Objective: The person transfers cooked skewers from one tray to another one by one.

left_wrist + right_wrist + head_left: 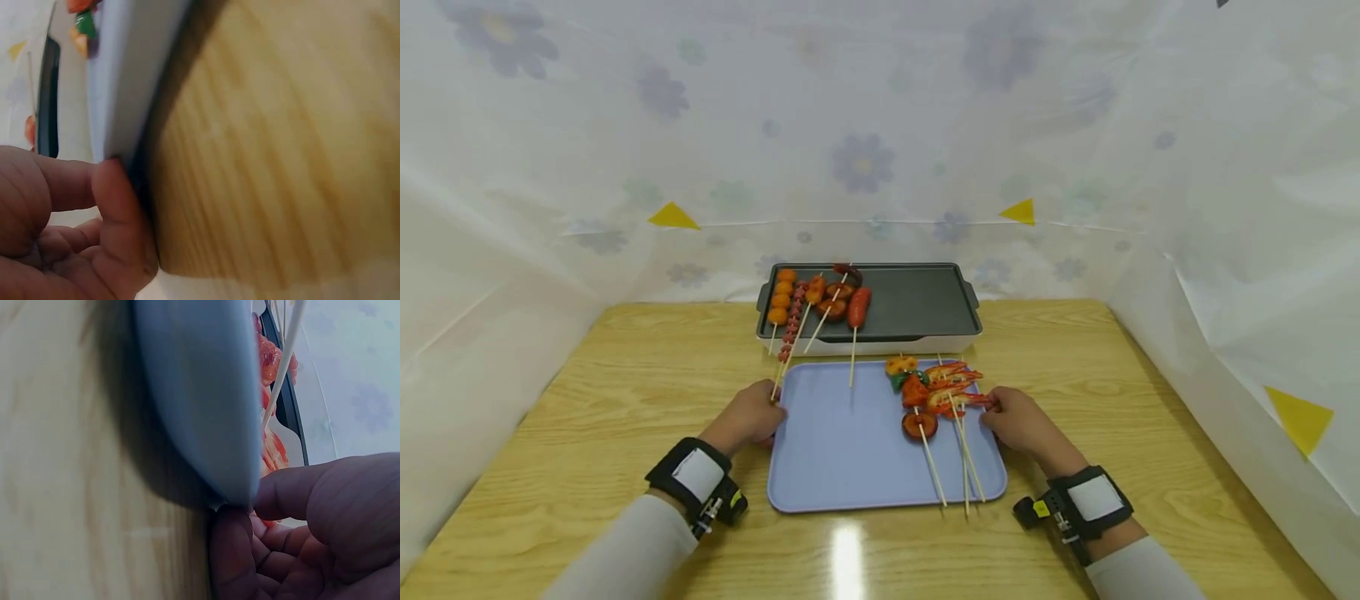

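A pale blue tray [835, 467] lies on the table in front of the grill. My left hand [751, 414] pinches its left edge between thumb and fingers, as the left wrist view shows up close. At the opposite side my right hand [1018, 423] pinches the right edge, with fingertips tucked under the rim [212, 394]. On the tray's right half lie several skewers: shrimp [951, 400], a mushroom skewer [920, 426] and a piece of green pepper [910, 381]. The stick end of a sausage skewer [858, 308] reaches over the tray's back edge.
Behind the tray stands a dark grill plate [917, 300] on a white base. Its left half carries several skewers, among them orange balls [781, 298] and mushrooms [832, 309]. A flowered white sheet [861, 108] hangs behind the wooden table [647, 400].
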`<state>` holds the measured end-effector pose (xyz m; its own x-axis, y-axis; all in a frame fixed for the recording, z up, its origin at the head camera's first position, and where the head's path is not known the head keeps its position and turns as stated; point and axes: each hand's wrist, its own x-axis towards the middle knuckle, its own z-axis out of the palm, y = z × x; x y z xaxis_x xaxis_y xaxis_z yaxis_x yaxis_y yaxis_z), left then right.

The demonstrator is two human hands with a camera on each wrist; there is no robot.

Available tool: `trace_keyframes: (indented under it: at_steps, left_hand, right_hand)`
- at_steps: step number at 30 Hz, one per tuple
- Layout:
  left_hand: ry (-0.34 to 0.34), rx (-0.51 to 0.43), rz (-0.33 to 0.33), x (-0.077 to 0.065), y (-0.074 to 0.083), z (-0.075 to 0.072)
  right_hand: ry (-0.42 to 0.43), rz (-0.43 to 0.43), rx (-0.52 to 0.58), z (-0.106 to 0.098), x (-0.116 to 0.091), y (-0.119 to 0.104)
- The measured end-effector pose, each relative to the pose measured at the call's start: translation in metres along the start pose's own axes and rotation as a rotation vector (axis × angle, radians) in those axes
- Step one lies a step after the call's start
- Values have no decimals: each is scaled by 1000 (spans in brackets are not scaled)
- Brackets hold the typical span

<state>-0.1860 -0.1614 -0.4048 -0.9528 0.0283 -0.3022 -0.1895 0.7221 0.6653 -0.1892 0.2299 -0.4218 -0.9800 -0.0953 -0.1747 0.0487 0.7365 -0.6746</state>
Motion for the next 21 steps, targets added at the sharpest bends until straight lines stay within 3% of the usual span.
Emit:
trace_keyframes:
  at_steps: [7,12,16,18,21]
  left_hand:
    - [-12,-23,43,-4,-4,-2]
    - [-102,-102,77,1,-15,-12]
    - [-147,-5,135,3,-21,-31]
    - [-83,76,188,3,-21,-42]
    - [163,128,249,1,-21,-56]
  right_hand:
    - [0,9,-2,1,2,-1]
    - [-7,10,-3,2,2,-1]
    - [-6,19,-12,1,1,0]
    - [-4,21,-15,1,1,0]
    - [0,12,-20,1,2,1]
